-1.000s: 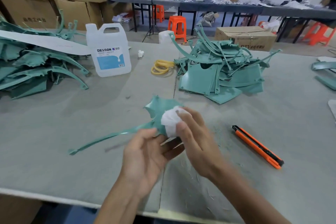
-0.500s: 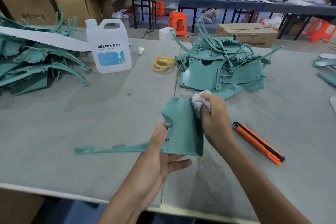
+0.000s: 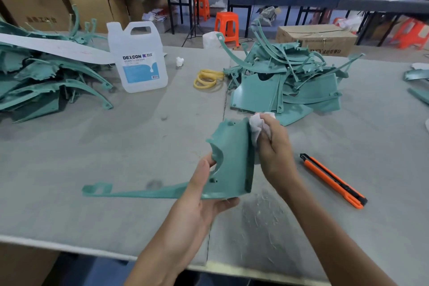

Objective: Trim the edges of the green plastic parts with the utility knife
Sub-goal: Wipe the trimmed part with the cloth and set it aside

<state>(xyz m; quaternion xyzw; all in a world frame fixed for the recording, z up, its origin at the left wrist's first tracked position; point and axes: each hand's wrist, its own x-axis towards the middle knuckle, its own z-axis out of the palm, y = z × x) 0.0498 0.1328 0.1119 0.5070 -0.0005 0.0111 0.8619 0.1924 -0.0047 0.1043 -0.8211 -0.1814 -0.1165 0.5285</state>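
My left hand [image 3: 202,195] holds a green plastic part [image 3: 232,160] by its lower edge, thumb on its face, fingers underneath. The part has a flat panel and a long thin arm reaching left over the table. My right hand [image 3: 275,153] grips a crumpled white cloth [image 3: 257,126] against the panel's upper right edge. The orange utility knife [image 3: 333,180] lies on the table to the right of my right hand, untouched.
A pile of green parts [image 3: 285,83] lies behind my hands, another pile [image 3: 44,76] at far left. A white DEXCON jug [image 3: 138,58] and yellow rings [image 3: 207,79] stand between them. Pale shavings litter the grey table [image 3: 116,146] near the front edge.
The green part has been turned from lying low and edge-on to upright with its face toward me. My right hand with the cloth moved from the part's middle up to its upper right edge.
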